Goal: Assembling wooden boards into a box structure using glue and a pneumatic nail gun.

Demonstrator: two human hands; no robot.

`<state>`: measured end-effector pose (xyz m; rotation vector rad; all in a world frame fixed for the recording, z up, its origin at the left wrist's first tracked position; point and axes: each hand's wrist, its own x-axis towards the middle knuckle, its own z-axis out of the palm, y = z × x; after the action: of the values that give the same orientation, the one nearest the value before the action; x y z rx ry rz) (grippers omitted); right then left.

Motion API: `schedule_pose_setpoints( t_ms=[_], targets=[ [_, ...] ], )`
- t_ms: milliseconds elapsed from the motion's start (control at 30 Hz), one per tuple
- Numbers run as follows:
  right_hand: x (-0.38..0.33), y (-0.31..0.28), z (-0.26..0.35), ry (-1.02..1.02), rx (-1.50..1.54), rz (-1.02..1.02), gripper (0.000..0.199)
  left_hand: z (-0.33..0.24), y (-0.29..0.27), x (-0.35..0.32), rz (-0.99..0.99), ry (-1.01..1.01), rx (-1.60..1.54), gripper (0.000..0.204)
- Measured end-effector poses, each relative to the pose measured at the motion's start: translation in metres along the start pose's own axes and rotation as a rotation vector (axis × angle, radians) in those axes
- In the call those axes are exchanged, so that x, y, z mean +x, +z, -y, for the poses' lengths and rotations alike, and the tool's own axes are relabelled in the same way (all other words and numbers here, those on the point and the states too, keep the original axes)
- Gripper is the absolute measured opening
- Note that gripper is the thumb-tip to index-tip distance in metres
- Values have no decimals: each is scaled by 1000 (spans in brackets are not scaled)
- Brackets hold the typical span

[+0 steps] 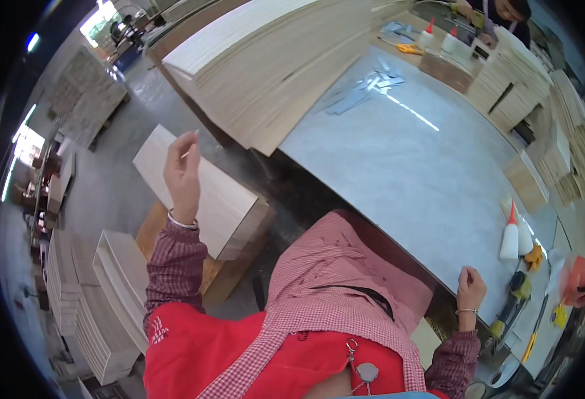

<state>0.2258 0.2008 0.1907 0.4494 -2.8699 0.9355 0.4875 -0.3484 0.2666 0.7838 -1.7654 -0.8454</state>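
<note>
My left hand (184, 174) is raised over a pale wooden board stack (203, 193) on the left, fingers loosely bent and apart from the thumb, with nothing visible in it. I cannot tell whether it touches the wood. My right hand (470, 292) is by the near right edge of the grey-white worktable (399, 179), its fingers curled in with nothing seen in them. Closest to it on the table are a white glue bottle (509, 241) with a red nozzle and a yellow-black power tool (520, 287).
A tall stack of thin wood panels (272, 66) stands beyond the table's left corner. Flat metal-looking strips (372, 85) lie on the tabletop. Wood pieces (512, 80) are piled at the far right, near a person (505, 13) at work. Board stacks (103, 319) stand at lower left.
</note>
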Motion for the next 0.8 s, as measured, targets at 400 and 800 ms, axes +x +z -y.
schedule_pose_setpoints(
  t_ms=[400, 800],
  targets=[
    [133, -58, -24, 250, -95, -207, 25, -112, 336, -63, 1026, -42, -391, 35],
    [289, -82, -183, 427, -150, -305, 41, -170, 617, -169, 1228, 54, -372, 54]
  ],
)
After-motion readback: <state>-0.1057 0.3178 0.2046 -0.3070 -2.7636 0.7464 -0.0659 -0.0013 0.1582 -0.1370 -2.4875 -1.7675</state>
